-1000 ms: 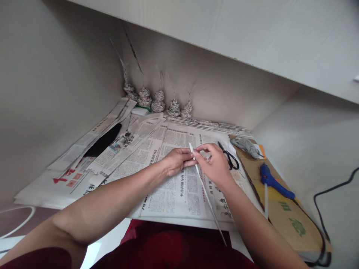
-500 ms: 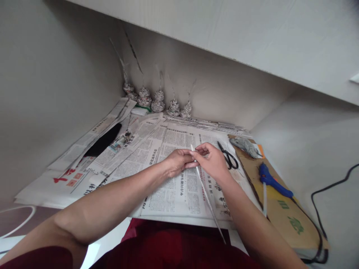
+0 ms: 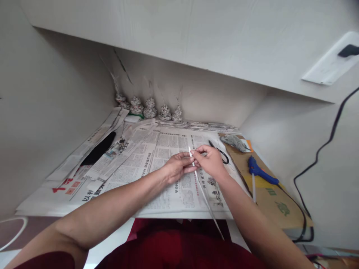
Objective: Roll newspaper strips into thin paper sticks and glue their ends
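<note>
A thin, pale paper strip (image 3: 203,192) runs from between my fingers down past the table's front edge, its white tip poking up above them. My left hand (image 3: 181,165) pinches it from the left, fingers curled. From the right, my right hand (image 3: 208,158) closes thumb and fingers on it near the tip. Both hands meet over a spread newspaper (image 3: 165,200). Just behind my right hand lie black-handled scissors (image 3: 224,155), partly covered by it.
Several woven paper gourd shapes (image 3: 150,109) stand along the back wall, beside a bundle of thin paper rods (image 3: 199,127). Cut newspaper strips and a black object (image 3: 98,150) lie left. On cardboard (image 3: 269,209) at right rests a blue glue gun (image 3: 260,172) with its cord.
My view has tilted up and turned right, bringing a wall socket into sight. Both hands still grip the strip, with the fingers shifted slightly on it.
</note>
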`<state>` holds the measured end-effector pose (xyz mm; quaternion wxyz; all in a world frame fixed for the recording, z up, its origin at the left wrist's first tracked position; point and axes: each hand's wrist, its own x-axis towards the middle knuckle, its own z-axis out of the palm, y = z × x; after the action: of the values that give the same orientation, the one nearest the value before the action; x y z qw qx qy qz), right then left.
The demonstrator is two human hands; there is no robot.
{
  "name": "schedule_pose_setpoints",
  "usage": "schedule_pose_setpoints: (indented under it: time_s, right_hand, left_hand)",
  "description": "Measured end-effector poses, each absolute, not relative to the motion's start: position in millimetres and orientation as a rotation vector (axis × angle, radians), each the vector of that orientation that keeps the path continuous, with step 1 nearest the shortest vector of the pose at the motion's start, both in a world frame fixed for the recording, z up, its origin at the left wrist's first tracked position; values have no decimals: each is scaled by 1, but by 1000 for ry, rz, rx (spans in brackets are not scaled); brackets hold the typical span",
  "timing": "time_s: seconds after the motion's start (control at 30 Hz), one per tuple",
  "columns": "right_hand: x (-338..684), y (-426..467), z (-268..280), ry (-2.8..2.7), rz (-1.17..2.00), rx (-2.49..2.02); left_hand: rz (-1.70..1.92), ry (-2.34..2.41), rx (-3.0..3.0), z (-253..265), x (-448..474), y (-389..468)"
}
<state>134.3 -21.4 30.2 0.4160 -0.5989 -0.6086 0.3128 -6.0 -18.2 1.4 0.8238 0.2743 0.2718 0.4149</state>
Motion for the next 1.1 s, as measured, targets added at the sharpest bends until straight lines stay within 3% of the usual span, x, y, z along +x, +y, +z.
schedule_pose_setpoints:
  time_s: [0.3,0.87,1.1]
  right_hand:
    - [158,-26,31,-1344,1087,-1320]
    - [209,-29,15,-1622,526,-1651]
    - [195,-20,3,-1488,791,-1545]
  left_hand:
    - [915,546,630,13,19,-31]
    - [889,550,511,-15,69,-27]
    - [932,583,507,-19,65,-22]
